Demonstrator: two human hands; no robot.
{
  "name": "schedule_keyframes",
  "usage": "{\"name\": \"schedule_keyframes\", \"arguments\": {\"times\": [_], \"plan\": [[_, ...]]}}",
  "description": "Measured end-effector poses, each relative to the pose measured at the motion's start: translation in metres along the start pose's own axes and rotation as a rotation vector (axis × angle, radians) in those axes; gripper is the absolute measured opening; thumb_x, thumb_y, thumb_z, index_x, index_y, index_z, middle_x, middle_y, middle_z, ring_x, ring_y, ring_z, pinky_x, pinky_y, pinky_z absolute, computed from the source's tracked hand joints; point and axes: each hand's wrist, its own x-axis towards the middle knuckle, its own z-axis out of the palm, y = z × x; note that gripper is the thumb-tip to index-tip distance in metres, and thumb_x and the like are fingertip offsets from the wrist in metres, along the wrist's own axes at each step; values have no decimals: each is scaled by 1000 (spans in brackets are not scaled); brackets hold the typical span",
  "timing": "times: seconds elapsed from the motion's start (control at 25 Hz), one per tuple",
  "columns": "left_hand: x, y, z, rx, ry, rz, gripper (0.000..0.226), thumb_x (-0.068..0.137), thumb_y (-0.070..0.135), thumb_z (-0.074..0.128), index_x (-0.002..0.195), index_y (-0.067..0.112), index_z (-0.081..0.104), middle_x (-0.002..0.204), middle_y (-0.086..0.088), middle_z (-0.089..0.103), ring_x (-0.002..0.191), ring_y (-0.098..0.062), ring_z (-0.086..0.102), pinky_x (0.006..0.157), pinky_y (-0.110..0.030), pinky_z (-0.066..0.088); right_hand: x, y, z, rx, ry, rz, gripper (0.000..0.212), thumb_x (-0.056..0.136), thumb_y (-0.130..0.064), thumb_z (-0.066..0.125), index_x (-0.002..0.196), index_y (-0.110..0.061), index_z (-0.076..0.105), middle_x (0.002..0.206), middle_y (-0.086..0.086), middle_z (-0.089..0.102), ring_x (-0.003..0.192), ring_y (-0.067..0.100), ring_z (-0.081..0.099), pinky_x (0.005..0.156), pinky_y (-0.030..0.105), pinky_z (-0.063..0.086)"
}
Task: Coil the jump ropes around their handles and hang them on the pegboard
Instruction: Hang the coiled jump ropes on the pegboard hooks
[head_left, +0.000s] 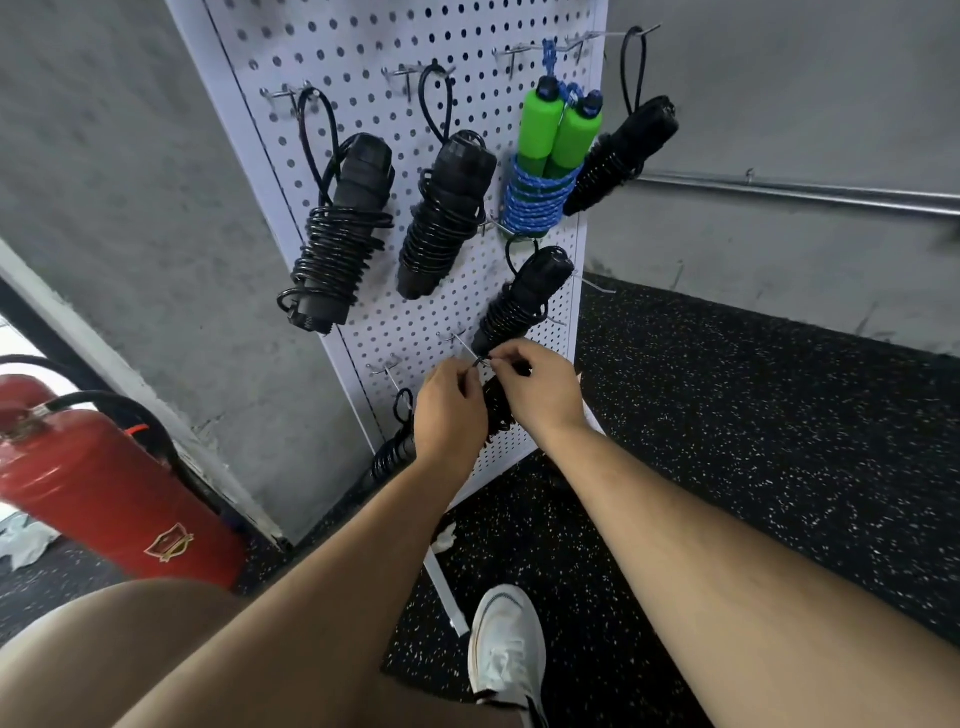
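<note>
At far left stands a red fire extinguisher (104, 483), smooth painted metal. Beside it the white pegboard (395, 47) (perforated sheet metal with thin wire hooks) carries the left black bundle (337, 244) and the middle black bundle (447, 218). Each is a thin glossy cord wound tightly round ribbed plastic handles, with 1 loop left free over a hook.

Lower down, the left hand (447, 410) has its grip closed to a fingertip pinch on the small loop of the jump rope (496, 410) being hung, right at the tip of a hook (465, 345). The dark coiled bundle hangs between the 2 hands, partly hidden. The right hand (540, 389) pinches the same loop from the other side, its grip just as narrow.

Further right hang the green-handled rope (550, 156), bound in blue braided cord, and the far black bundle (623, 156).

I judge the rope light, its cord springy and slick, so the coils could loosen. The best hold is the loop itself, with a finger steadying the handles.
</note>
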Motion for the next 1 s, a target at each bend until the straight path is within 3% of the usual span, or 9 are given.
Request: {"name": "schedule_keyframes", "arguments": {"times": [0.24,0.4,0.56,0.64,0.84,1.0], "plan": [[-3,-6,3,7,-8,35,19,106,24,44,100,16,60,90,-1,64,80,-23,59,56,-31,34,-4,4,1,-92,30,-134,20,95,-23,66,112,-25,76,114,-11,72,109,6,62,97,22,48],[-20,-4,-6,50,-25,94,30,106,24,46,131,15,58,128,3,57,109,-13,54,83,-23,39,-18,11,-8,-279,-37,-263,30,98,-30,61,126,-22,70,129,-5,66,124,12,54,106,24,40],[-55,-17,-7,132,14,410,28,101,15,53,127,6,61,126,-5,56,113,-22,55,97,-37,48,-46,22,-28,-414,-55,-364,26,100,-28,57,121,-21,71,119,-5,70,113,16,58,96,31,48],[-69,-26,8,228,-73,529,29,101,15,53,128,4,61,124,-8,59,114,-25,56,98,-42,49,-59,33,-39,-509,-58,-384,24,100,-25,56,118,-20,71,115,-3,72,108,21,61,91,36,51],[-77,-39,62,334,-350,462,42,104,21,44,144,6,46,140,-11,50,130,-28,48,108,-40,40,-75,79,-58,-725,-197,-241,31,101,-29,50,128,-24,64,123,0,68,112,25,58,91,40,51],[-69,-52,119,420,-503,415,48,106,27,40,151,11,38,151,-7,41,136,-26,43,111,-39,36,-67,132,-66,-812,-329,-58,41,101,-33,44,141,-29,53,142,1,56,127,28,50,99,37,44]]}}
